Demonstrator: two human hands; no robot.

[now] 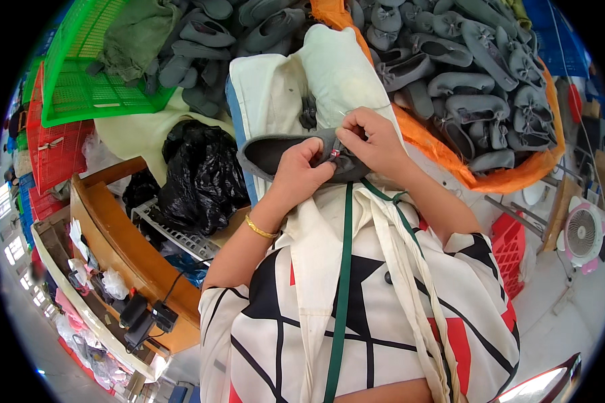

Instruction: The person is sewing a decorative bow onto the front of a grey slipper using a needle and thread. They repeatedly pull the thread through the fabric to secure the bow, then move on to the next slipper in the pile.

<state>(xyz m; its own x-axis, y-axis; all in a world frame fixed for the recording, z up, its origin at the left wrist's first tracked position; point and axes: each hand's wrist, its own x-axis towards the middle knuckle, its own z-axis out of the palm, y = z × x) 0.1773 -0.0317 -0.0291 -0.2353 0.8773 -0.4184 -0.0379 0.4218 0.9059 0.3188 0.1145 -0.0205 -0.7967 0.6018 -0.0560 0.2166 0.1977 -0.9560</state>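
Observation:
A grey cloth shoe (262,153) lies sideways in front of me, its dark opening toward the left. My left hand (298,171) is closed on the shoe's front part, thumb and fingers pinching beside a small red-and-white tag (334,154). At the shoe's toe end my right hand (373,142) is closed, thumb and forefinger pressed together close above the tag. What sits in that pinch is too small to make out. Just beyond the shoe, small dark grey pieces (308,113) rest on white padded cloth (346,70).
Many grey shoes with bows fill an orange sack (551,144) at the far right. More shoes lie by a green crate (104,97) at the far left. A black plastic bag (205,178) and a wooden drawer unit (131,252) stand left; a fan (583,232) is at right.

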